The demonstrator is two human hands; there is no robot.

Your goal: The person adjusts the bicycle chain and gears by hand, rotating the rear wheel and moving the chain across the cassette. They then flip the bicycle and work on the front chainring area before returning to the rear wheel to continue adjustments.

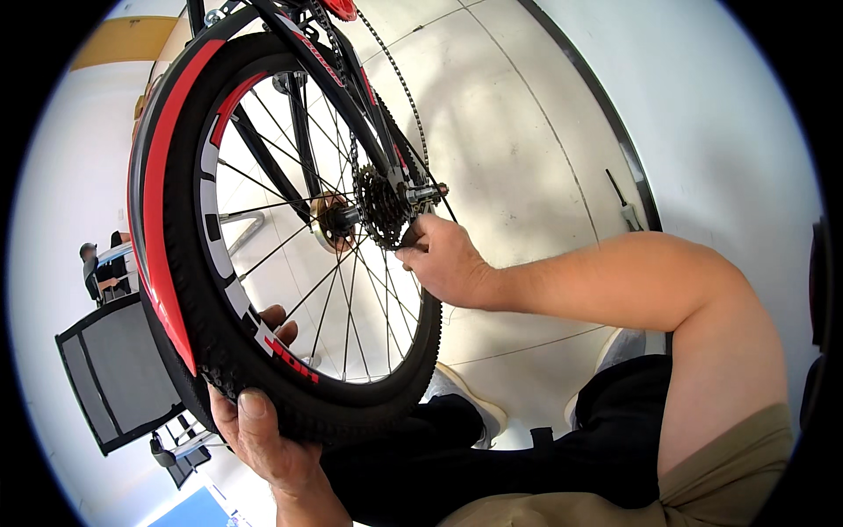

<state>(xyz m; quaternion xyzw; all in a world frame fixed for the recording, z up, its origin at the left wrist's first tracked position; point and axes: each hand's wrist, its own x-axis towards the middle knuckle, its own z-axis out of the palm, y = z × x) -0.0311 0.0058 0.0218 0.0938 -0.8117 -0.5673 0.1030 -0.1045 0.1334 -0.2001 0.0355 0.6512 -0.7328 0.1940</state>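
Observation:
A bicycle's rear wheel [351, 406], with a black knobby tyre and dark spokes, fills the left and middle of the view. My left hand [268, 439] is wrapped round the tyre at its near lower side, thumb outside and fingertips showing through the spokes. Beside the hub, my right hand [450, 262] has its fingers pinched together just below the rear sprockets [379, 206]. What those fingers hold is hidden. The chain [406, 81] runs down from the top towards the sprockets. An axle end with a nut [430, 192] sticks out just above my right hand.
A red and black mudguard [158, 176] curves along the tyre's left side. The black frame [303, 48] rises at the top. A dark chair [123, 369] and a seated person [107, 268] are at the left. A thin black tool [623, 202] lies by the wall at right.

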